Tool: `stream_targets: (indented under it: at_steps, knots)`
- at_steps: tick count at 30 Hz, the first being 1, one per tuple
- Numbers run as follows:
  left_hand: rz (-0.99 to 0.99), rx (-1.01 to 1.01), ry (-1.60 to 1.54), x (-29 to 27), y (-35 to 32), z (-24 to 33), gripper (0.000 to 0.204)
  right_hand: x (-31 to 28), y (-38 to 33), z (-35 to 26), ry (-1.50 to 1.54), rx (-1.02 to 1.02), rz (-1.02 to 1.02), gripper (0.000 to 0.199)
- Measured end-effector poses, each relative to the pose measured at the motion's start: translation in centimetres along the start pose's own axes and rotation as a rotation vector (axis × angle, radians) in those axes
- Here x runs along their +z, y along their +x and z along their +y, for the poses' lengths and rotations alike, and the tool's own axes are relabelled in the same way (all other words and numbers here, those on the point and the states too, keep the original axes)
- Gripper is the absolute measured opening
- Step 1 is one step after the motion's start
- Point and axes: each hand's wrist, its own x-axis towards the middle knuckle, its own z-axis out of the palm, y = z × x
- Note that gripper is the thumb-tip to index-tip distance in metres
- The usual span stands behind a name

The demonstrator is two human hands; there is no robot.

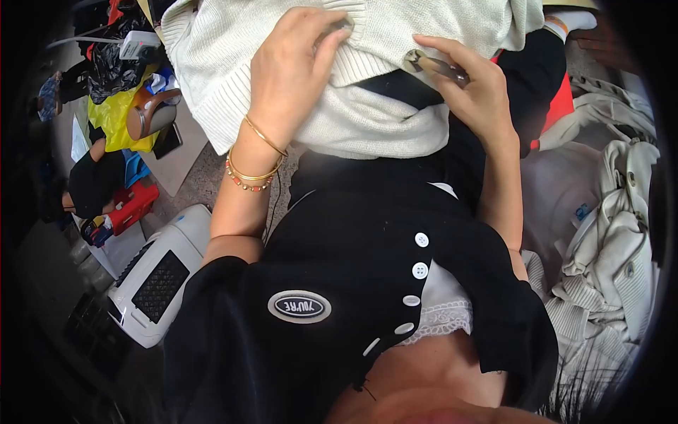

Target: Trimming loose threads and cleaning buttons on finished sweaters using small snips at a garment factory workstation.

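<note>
A cream knitted garment (392,116) with ribbed bands lies across my lap. Over its left part, my left hand (300,56) is closed in a pinch beside a ribbed band. A small greyish, shiny bit shows at its fingertips, too little to name. My right hand (470,81) is curled round a small dark metal tool (452,71), which looks like thread snips and is partly hidden by the fingers. Just beyond its fingertips is a round, mottled dark button (414,59), close against the knit. Whether the index finger touches the button, I cannot tell.
Heaped light knitwear (614,212) with buttons lies at the right beside a translucent plastic bag (558,184). On the left are a white machine casing (159,275), a red basket (134,206), a yellow bag (113,116), a brown rounded object (150,115) and black plastic bags (116,71).
</note>
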Motion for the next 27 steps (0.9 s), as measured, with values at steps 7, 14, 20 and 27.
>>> stream_targets:
  at_steps: [7, 14, 20, 27]
  knots:
    - [0.000, 0.089, -0.009, 0.6, 1.0, -1.3, 0.021, -2.0, 1.4, -1.3, 0.059, -0.020, 0.012, 0.042]
    - [0.090, 0.127, -0.131, 1.1, 1.3, -2.0, 0.016, -2.3, 3.5, -3.0, 0.072, -0.078, -0.018, 0.037]
    - [0.124, -0.005, -0.292, 1.4, 1.1, -2.5, 0.014, -1.5, 5.4, -3.8, -0.010, -0.210, -0.028, 0.035]
    - [0.019, -0.098, -0.324, 0.7, 1.2, -2.6, 0.020, -1.6, 6.9, -6.4, -0.022, -0.078, -0.135, 0.043]
